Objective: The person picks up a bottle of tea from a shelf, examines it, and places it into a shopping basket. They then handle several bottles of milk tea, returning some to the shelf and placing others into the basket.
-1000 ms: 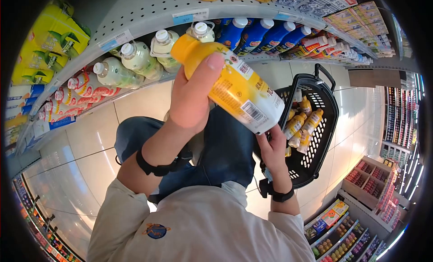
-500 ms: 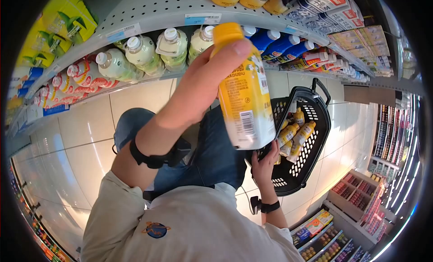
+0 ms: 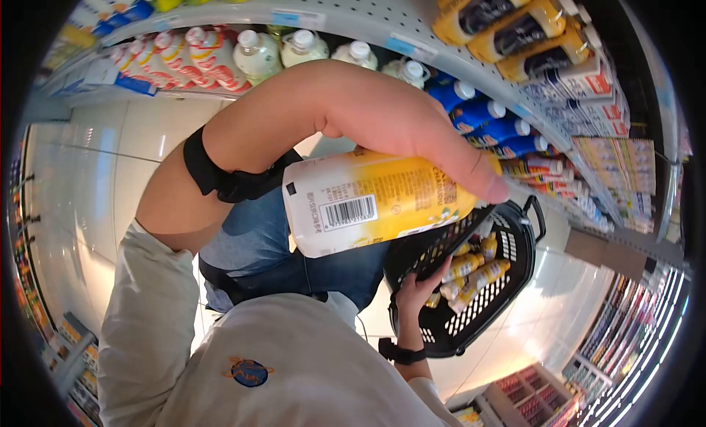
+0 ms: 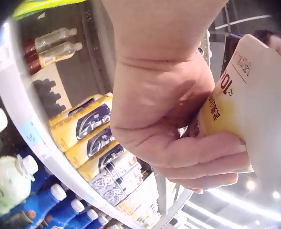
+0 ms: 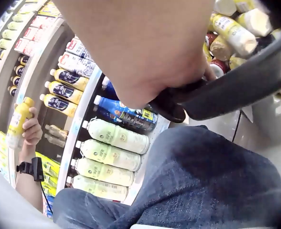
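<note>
My left hand grips a yellow and white drink bottle round its upper part. The bottle lies nearly level over my lap, its barcode facing up and its cap end pointing right at the basket. In the left wrist view, curled fingers wrap the white-bottomed bottle. Low on the right, my right hand holds the near edge of a black shopping basket. Several similar small bottles lie inside it. The right wrist view has the hand round a black bar of the basket.
A shelf edge runs across ahead, with white-capped pale green bottles, blue bottles and red-white bottles below it. Yellow bottles stand above. Jeans-clad knees are between shelf and basket. Display racks stand far right.
The bottle has swung from upright-leaning to nearly level, its cap end turning from upper left to the right. My left wrist has bent over with it. The right hand stays at the basket.
</note>
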Demonstrator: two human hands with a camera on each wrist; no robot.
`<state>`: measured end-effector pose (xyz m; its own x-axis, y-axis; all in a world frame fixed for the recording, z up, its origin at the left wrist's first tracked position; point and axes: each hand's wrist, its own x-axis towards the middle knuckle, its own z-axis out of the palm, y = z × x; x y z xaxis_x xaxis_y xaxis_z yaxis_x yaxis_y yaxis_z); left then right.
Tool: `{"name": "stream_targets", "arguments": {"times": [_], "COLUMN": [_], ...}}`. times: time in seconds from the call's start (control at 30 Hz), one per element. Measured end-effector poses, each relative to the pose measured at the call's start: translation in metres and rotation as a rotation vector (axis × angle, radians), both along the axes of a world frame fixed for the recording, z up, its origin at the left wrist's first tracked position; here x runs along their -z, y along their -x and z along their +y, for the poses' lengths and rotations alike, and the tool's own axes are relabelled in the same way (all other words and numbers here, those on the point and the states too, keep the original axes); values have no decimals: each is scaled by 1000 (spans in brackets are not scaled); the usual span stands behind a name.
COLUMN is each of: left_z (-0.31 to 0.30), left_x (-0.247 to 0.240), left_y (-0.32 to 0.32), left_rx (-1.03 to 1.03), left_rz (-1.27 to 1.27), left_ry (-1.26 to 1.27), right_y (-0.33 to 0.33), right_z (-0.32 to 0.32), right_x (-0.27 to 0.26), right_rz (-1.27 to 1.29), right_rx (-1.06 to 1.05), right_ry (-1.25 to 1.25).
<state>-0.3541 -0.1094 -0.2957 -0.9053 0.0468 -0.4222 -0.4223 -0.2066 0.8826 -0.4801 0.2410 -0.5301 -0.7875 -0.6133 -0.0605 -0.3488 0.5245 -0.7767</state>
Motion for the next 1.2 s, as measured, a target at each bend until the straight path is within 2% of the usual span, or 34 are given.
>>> {"name": "stream_targets", "arguments": {"times": [0.1, 0.2, 0.33, 0.47, 0.6, 0.67, 0.77, 0.93, 1.03, 1.1, 1.17, 1.2], "left_z": [1, 3, -2, -10, -22, -30, -41, -55, -62, -64, -66, -68], "left_x": [-19, -45, -70, -86, -80, -69, -54, -51, -41, -37, -34, -31], "left_y": [-11, -23, -27, -37, -57, -65, -78, -85, -94, -94, -93, -90], "left_rx": [98, 97, 191, 238, 227, 258, 271, 392, 387, 422, 506, 564], "left_rz": [-192, -314, -382, -354, -345, -359, -304, -299, -258, -201, -112, -72], "left_ry": [226, 354, 413, 415, 403, 439, 367, 457, 386, 279, 309, 252], "right_y": [0, 4, 1, -3, -2, -2, -6, -7, -14, -13, -4, -2], "right_z": [6, 8, 9, 4, 5, 5, -1, 5, 3, 2, 17, 23], "right_x": [1, 10, 6, -5, 10, 13, 5, 8, 4, -4, 29, 31], "right_rz": [-18, 6, -35, -28, -67, -181, -112, -148, -169, -195, -199, -99], "right_rx": [-13, -30, -5, 30, 55, 103, 74, 160, 227, 180, 238, 239], "right_ry": [70, 116, 131, 32, 137, 211, 178, 151, 171, 137, 299, 170]}}
